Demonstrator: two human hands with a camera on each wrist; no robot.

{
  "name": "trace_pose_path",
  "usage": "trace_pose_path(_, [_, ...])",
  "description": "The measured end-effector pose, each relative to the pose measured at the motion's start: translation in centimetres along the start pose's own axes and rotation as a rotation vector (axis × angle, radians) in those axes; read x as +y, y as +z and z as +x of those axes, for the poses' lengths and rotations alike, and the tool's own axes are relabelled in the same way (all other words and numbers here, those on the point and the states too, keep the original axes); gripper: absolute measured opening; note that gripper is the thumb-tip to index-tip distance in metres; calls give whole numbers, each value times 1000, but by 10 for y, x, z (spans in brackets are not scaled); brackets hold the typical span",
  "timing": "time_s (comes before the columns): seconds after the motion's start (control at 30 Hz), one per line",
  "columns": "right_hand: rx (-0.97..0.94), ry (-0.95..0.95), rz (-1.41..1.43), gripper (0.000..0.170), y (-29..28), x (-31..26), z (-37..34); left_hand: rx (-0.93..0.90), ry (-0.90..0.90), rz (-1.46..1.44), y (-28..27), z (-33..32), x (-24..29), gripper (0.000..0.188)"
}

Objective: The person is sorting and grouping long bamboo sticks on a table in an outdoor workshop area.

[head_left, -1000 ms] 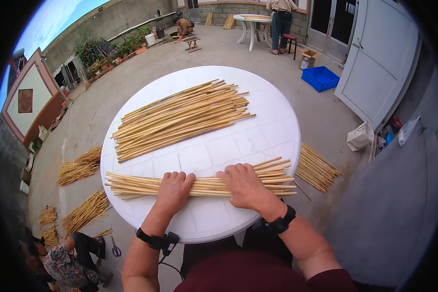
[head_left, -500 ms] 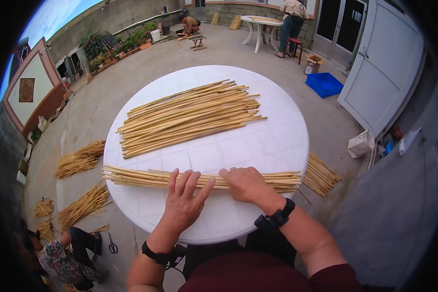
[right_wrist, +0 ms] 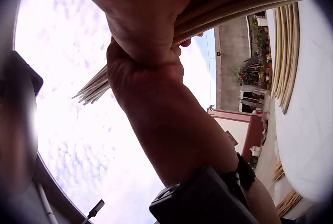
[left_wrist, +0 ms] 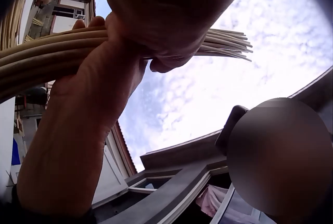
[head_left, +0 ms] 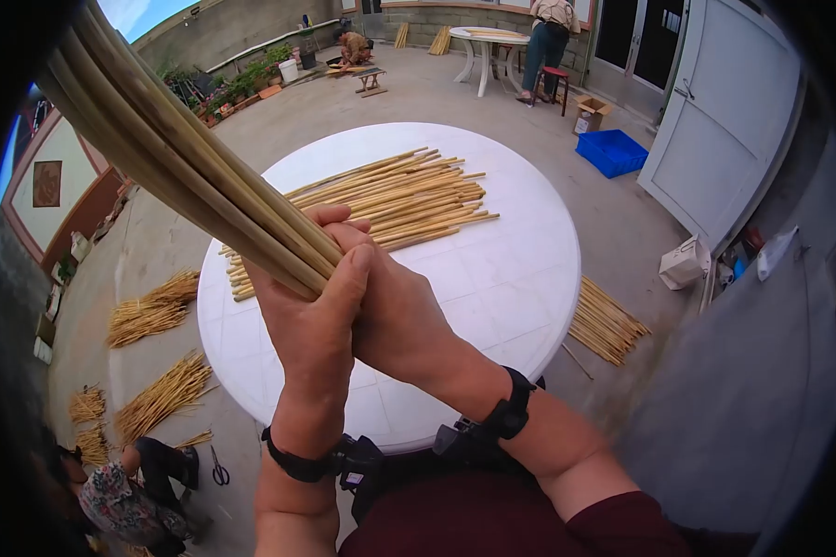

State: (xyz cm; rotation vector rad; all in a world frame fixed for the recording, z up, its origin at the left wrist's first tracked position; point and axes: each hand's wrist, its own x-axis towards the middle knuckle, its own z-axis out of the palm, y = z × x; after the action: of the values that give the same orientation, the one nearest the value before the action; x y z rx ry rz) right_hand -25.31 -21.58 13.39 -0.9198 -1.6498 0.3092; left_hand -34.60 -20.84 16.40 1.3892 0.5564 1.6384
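Observation:
A bundle of long tan stalks (head_left: 195, 158) is raised off the table, slanting up and left close to the head camera. My left hand (head_left: 306, 339) grips it near its lower part in the head view. Against it, my right hand (head_left: 404, 311) wraps round the same bundle, the two hands overlapping. Both wrist views catch the bundle passing through the hands, with stalk tips (left_wrist: 229, 42) fanning out against the sky. On the round white table (head_left: 520, 260) a layer of similar stalks (head_left: 427, 200) lies behind the hands, partly hidden by them.
More stalks (head_left: 608, 320) lie right of the table, and bundles (head_left: 163, 395) rest on the ground at left, near scissors (head_left: 219, 469) and a seated person (head_left: 125, 501). A blue crate (head_left: 613, 151) and white door (head_left: 715, 121) stand at right; another person (head_left: 553, 42) is by a far table.
Earlier the bundle lay flat along the table's near edge under both hands. It has been lifted and tilted up toward the camera, and the hands have come together on it.

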Motion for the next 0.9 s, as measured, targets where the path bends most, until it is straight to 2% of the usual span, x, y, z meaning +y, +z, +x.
trace_pose_path(0.03, [15, -11, 53, 50, 2, 7, -5, -14, 76, 66, 0, -4, -8, 59])
trace_pose_path(0.17, [-11, 65, 33, 52, 24, 61, -51, -20, -17, 187, -12, -36, -51, 65])
trace_pose_path(0.27, [-109, 125, -18, 49, 19, 60, -60, 38, -122, 46, -9, -49, -56, 70])
trace_pose_path(0.3, [-39, 79, 34, 48, 21, 58, -61, 88, -163, 18, -9, -51, -55, 70])
trace_pose_path(0.4, [21, -103, -56, 51, 29, 64, -62, 84, -102, -81, -22, -57, -64, 70])
trace_pose_path(0.43, [7, -133, -135, 51, 28, 63, -64, 71, -87, -166, -27, -60, -66, 61])
trace_pose_path(0.53, [-60, -162, -353, 52, 13, 58, -69, 125, -179, -265, -29, -70, -65, 76])
trace_pose_path(0.63, [-111, -67, -521, 54, -17, 53, -77, -111, -251, -99, -44, -84, -80, 101])
trace_pose_path(0.67, [-73, 0, -538, 55, -30, 57, -83, -346, -259, 162, -58, -83, -96, 120])
trace_pose_path(0.73, [-3, 197, -483, 61, -61, 53, -93, -611, -91, 918, -75, -101, -123, 121])
trace_pose_path(0.8, [63, 559, -434, 63, -92, 45, -104, -741, -157, 1181, -70, -112, -124, 120])
trace_pose_path(0.83, [142, 643, -438, 60, -104, 44, -110, -743, -218, 1086, -74, -117, -135, 118])
trace_pose_path(0.87, [241, 563, -410, 53, -115, 54, -125, -778, -259, 1127, -72, -118, -137, 117])
trace_pose_path(0.9, [262, 748, -222, 47, -128, 45, -127, -814, -301, 1169, -67, -119, -138, 116])
